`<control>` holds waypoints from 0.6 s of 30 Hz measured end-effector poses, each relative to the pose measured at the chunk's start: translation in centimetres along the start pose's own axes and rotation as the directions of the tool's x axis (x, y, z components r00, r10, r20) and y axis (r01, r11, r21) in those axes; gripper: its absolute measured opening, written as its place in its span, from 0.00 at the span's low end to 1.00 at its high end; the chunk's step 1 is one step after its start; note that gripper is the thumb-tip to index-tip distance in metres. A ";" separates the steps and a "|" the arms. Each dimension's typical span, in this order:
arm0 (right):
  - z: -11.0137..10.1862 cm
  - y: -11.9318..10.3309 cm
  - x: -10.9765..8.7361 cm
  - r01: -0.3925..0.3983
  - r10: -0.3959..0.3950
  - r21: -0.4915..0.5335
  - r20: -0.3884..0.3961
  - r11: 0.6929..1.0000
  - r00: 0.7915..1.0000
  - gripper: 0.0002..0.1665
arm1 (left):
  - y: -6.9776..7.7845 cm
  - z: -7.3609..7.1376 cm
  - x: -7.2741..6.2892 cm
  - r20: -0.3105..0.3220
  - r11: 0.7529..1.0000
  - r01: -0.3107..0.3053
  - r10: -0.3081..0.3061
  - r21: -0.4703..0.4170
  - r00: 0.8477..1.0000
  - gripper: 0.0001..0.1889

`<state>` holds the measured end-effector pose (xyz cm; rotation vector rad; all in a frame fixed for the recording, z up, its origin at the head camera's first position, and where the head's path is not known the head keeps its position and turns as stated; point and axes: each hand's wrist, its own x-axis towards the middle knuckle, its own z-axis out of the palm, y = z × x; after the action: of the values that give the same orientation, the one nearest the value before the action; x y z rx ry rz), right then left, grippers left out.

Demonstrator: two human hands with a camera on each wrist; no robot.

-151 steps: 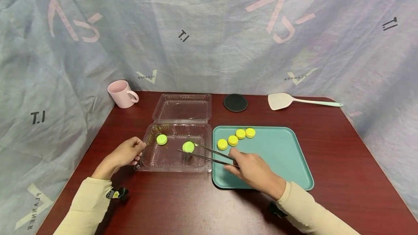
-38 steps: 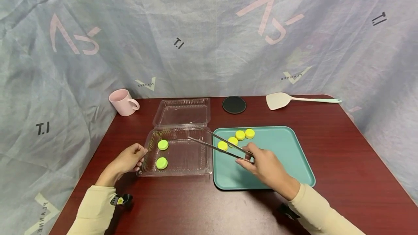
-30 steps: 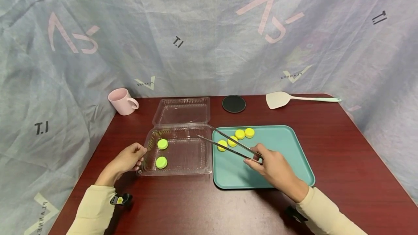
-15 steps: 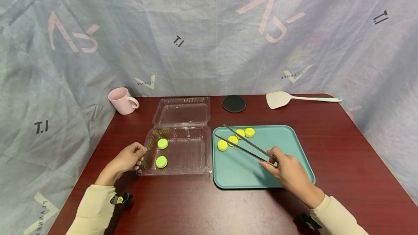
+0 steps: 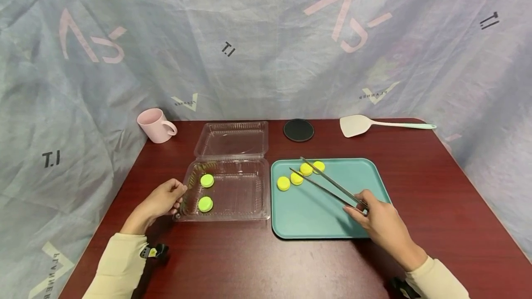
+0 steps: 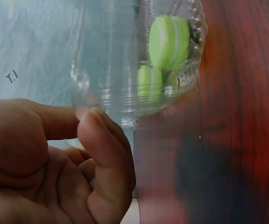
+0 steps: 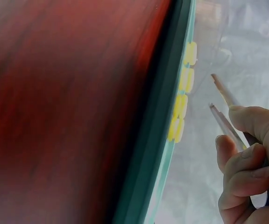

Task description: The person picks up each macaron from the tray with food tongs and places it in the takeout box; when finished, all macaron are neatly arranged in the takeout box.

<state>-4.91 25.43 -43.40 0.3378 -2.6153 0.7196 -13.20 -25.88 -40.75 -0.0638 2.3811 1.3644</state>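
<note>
My left hand pinches the left rim of a clear plastic clamshell container between thumb and forefinger. Two green macarons lie in its base, near the left wall; the lid is folded back behind. In my right hand is a pair of metal tongs, its arms spread with nothing between the tips. Those tips hang over the teal tray, overlapping the row of yellow macarons along its back left. The right wrist view shows the tongs' tips raised above the yellow macarons.
A pink mug stands at the back left of the dark red table. Behind the tray lie a black round coaster and a white spatula with a pale green handle. A grey cloth hangs behind the table.
The macaron at the tongs was set down at the container's front left. My right hand then drew the spread tongs rightward, from the container to over the tray. My left hand stays at the rim.
</note>
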 end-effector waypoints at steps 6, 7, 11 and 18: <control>-0.1 0.7 -0.7 -0.048 0.048 -0.019 0.009 0.999 0.999 0.19 | 0.0 0.0 0.0 -0.008 1.000 -0.003 0.003 -0.009 1.000 0.10; -0.1 0.8 -0.8 -0.048 0.048 -0.026 0.002 0.999 0.999 0.19 | 0.0 0.0 0.0 -0.011 1.000 0.002 -0.002 -0.011 1.000 0.10; -0.3 1.2 -1.1 -0.047 0.046 -0.041 -0.016 0.998 0.999 0.21 | 0.1 -0.1 0.0 -0.018 1.000 0.014 -0.014 -0.002 1.000 0.10; -0.8 1.8 -1.6 -0.120 0.120 -0.046 0.011 0.992 0.993 0.20 | -0.1 -0.1 0.0 -0.009 1.000 -0.001 0.001 -0.005 1.000 0.11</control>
<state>-3.82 27.54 -44.32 0.1740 -2.6781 0.6985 -13.24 -26.00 -40.83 -0.0706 2.3858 1.3736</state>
